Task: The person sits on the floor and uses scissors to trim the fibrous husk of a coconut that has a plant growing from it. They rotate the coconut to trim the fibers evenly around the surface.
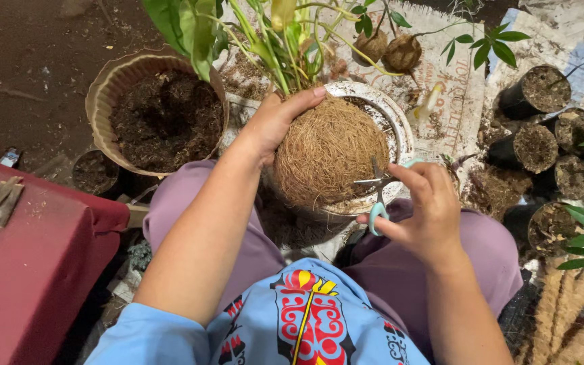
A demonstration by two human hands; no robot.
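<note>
Left hand (275,122) grasps the fibre ball (329,159) at its 10 o'clock side, fingers over the top below the plant (275,40). Right hand (424,209) grips the scissors (376,196), blades touching the ball at 4 o'clock. The ball sits over the white pot (400,125). The brown pot (106,88) of soil lies at 9 o'clock.

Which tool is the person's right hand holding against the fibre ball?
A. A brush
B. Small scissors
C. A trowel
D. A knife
B: the right hand grips small scissors with pale blue handles, blades at the fibre ball, which the left hand steadies.
</note>
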